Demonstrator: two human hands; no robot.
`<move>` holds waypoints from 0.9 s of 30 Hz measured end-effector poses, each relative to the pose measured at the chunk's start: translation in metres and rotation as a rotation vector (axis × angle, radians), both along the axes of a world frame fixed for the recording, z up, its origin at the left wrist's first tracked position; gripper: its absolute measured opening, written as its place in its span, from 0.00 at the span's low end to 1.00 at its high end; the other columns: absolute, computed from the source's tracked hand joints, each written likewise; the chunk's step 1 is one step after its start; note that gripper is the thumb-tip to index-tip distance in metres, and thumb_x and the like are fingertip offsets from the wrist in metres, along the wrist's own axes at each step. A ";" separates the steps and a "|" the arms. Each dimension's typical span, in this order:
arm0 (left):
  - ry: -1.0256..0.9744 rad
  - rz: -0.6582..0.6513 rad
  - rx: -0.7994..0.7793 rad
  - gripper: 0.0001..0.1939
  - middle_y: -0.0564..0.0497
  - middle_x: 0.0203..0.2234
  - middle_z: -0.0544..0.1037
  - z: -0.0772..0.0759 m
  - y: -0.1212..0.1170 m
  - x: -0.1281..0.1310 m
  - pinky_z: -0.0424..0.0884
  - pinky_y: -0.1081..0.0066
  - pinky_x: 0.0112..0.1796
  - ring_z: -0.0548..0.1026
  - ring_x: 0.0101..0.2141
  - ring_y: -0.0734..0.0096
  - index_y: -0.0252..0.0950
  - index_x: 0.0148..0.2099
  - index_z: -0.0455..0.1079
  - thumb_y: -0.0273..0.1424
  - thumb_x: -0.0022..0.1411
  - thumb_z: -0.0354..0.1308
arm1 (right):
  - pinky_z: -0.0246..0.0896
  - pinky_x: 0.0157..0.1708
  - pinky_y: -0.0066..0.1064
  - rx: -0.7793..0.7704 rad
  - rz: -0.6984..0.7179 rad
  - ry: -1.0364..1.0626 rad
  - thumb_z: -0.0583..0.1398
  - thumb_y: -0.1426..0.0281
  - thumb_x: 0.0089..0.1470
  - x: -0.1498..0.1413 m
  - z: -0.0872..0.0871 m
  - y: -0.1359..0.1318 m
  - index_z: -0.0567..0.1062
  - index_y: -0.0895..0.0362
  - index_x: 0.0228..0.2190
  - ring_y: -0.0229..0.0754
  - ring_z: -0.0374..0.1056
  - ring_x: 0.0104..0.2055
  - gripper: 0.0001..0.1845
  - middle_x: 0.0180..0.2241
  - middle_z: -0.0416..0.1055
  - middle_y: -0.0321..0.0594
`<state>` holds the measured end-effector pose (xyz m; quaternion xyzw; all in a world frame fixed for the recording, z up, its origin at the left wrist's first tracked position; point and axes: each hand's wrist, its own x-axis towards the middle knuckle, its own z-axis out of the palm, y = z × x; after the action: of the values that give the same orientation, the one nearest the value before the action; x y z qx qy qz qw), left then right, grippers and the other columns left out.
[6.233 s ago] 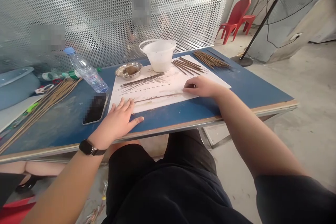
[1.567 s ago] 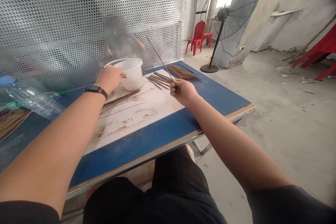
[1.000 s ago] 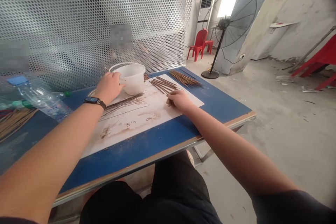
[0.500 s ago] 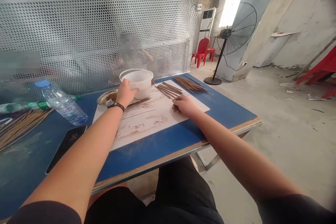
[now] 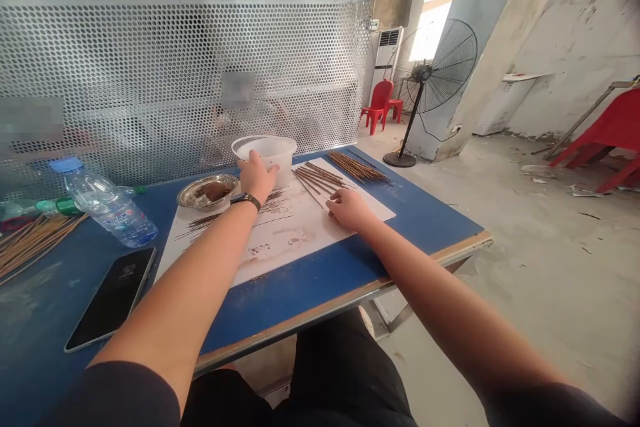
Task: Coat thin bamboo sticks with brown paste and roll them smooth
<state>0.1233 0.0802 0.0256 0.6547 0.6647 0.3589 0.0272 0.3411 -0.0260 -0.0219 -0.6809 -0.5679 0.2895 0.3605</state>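
Note:
My left hand is closed on the near side of a white plastic bucket, its thumb lying along the wall. Beneath that wrist, thin dark sticks are spread over a white board. My right hand rests on the board's right part with curled fingers, pinching the near end of a thin incense stick. Thicker brown coated incense sticks fan out just beyond it. A round metal dish with brown powder stands left of the bucket.
More incense sticks lie at the blue table's far right. On the left are a water bottle, a phone and a bundle of sticks. A perforated metal screen borders the back. A fan stands beyond.
My left hand and the bucket have shifted slightly right, so more of the metal dish and the thin sticks shows. My right hand has stayed beside the coated sticks. The view has turned slightly.

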 end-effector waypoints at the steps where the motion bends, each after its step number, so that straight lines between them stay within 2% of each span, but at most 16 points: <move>1: -0.002 -0.001 -0.006 0.32 0.26 0.57 0.65 0.000 0.001 0.002 0.73 0.49 0.45 0.78 0.46 0.37 0.35 0.64 0.63 0.43 0.64 0.65 | 0.63 0.35 0.33 0.011 0.000 -0.049 0.63 0.72 0.59 0.001 -0.001 0.000 0.75 0.57 0.38 0.47 0.75 0.37 0.04 0.34 0.82 0.47; 5: 0.001 0.001 -0.021 0.29 0.26 0.57 0.65 0.002 0.003 0.007 0.73 0.50 0.43 0.79 0.43 0.40 0.35 0.64 0.63 0.43 0.67 0.62 | 0.61 0.35 0.32 0.057 0.036 -0.259 0.63 0.68 0.61 0.001 -0.003 0.003 0.76 0.56 0.36 0.47 0.74 0.43 0.04 0.43 0.81 0.48; 13: -0.037 0.026 -0.027 0.25 0.28 0.59 0.64 0.002 0.005 0.022 0.75 0.55 0.40 0.80 0.41 0.48 0.37 0.63 0.64 0.40 0.69 0.59 | 0.58 0.32 0.31 0.100 0.074 -0.329 0.66 0.64 0.58 -0.001 -0.004 0.003 0.75 0.54 0.31 0.44 0.71 0.39 0.08 0.38 0.80 0.43; 16: -0.056 0.008 -0.051 0.24 0.28 0.61 0.64 0.002 0.007 0.017 0.76 0.54 0.42 0.80 0.40 0.49 0.38 0.65 0.64 0.37 0.70 0.56 | 0.57 0.32 0.31 0.098 0.076 -0.332 0.65 0.64 0.59 -0.001 -0.003 0.002 0.75 0.54 0.30 0.44 0.71 0.39 0.09 0.36 0.80 0.42; 20: -0.069 -0.130 -0.128 0.27 0.33 0.55 0.74 0.006 0.010 -0.011 0.76 0.54 0.46 0.81 0.41 0.50 0.42 0.68 0.64 0.31 0.68 0.57 | 0.57 0.33 0.32 0.111 0.101 -0.323 0.65 0.62 0.59 0.000 -0.004 0.003 0.74 0.54 0.30 0.44 0.70 0.38 0.10 0.35 0.79 0.43; 24: -0.168 -0.288 -0.206 0.37 0.43 0.44 0.82 0.019 -0.007 -0.053 0.78 0.62 0.40 0.83 0.38 0.59 0.46 0.74 0.55 0.29 0.66 0.59 | 0.58 0.33 0.33 0.117 0.117 -0.328 0.65 0.62 0.59 0.003 -0.006 0.004 0.74 0.54 0.28 0.45 0.70 0.37 0.11 0.33 0.78 0.42; 25: -0.178 -0.309 -0.217 0.36 0.44 0.43 0.83 0.023 -0.017 -0.064 0.77 0.64 0.39 0.83 0.38 0.59 0.44 0.73 0.58 0.30 0.65 0.59 | 0.58 0.34 0.33 0.123 0.119 -0.328 0.65 0.63 0.59 0.003 -0.006 0.004 0.74 0.54 0.28 0.45 0.70 0.36 0.11 0.32 0.78 0.42; 27: -0.079 -0.294 -0.224 0.26 0.45 0.38 0.84 0.031 -0.042 -0.085 0.76 0.65 0.37 0.83 0.37 0.59 0.41 0.62 0.73 0.33 0.61 0.62 | 0.58 0.34 0.34 0.143 0.123 -0.325 0.65 0.63 0.59 0.004 -0.006 0.004 0.74 0.54 0.28 0.45 0.70 0.35 0.10 0.31 0.77 0.42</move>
<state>0.0380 0.0381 0.0565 0.7229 0.5963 0.3002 0.1781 0.3448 -0.0222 -0.0281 -0.6554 -0.6785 0.1563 0.2929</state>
